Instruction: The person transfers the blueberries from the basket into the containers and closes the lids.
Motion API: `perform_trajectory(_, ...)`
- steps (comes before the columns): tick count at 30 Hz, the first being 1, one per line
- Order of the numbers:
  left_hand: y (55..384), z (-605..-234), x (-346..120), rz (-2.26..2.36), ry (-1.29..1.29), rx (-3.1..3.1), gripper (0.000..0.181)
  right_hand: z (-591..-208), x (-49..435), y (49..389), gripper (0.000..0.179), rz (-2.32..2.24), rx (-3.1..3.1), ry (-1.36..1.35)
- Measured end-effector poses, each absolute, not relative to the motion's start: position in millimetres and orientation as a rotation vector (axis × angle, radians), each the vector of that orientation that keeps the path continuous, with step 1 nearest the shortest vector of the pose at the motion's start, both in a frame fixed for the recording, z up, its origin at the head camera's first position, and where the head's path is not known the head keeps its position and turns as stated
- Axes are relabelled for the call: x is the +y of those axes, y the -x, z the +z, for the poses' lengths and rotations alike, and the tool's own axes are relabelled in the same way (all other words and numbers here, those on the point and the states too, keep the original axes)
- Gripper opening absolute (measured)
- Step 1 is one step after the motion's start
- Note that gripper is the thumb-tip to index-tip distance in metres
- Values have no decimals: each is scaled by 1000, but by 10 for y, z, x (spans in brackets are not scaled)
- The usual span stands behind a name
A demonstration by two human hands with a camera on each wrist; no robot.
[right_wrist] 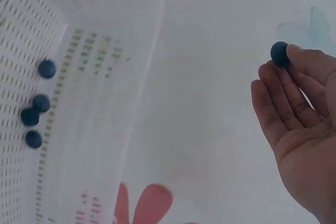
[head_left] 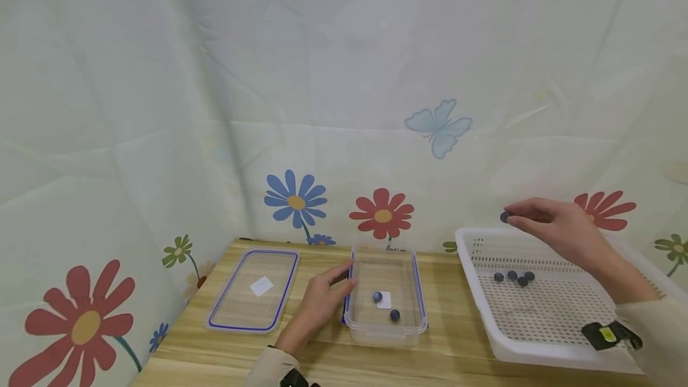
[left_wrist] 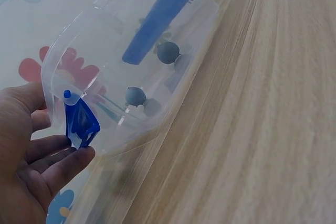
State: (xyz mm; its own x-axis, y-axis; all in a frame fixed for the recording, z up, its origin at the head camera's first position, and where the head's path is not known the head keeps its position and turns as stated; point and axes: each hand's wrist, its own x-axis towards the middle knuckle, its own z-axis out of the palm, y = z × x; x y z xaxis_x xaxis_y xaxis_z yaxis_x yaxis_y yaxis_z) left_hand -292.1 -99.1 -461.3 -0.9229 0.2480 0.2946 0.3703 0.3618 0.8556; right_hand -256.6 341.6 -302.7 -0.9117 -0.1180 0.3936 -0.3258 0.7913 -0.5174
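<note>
My right hand (head_left: 561, 229) pinches a blueberry (head_left: 504, 217) between thumb and fingertips, raised above the far left rim of a white basket (head_left: 486, 321). Several blueberries (head_left: 522, 281) lie on the basket's floor near its back wall. At the left side of a clear plastic food container (head_left: 384, 338), my left hand (head_left: 321, 297) holds the wall. The left wrist view shows its fingers around a blue side latch (left_wrist: 81, 124). Two blueberries, one lighter (head_left: 378, 296) and one nearer the front (head_left: 395, 315), sit inside the lidless container.
Left of the container, a clear lid (head_left: 221, 315) with a blue seal lies flat on the wooden table (head_left: 441, 351). A pale curtain (head_left: 333, 76) printed with flowers and a butterfly hangs close behind the table. The basket's raised rim stands at the right.
</note>
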Motion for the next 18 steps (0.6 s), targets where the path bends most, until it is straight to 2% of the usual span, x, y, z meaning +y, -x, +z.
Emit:
perform_trajectory(6, 2933, -4625, -996, -1610, 583, -2490, 46, -3009, 3201, 2403, 33, 930, -2562, -394)
perform_trajectory(18, 2938, -4626, -991, -1606, 582, -2492, 46, -3221, 2651, 2131, 25, 1157, -2481, -429)
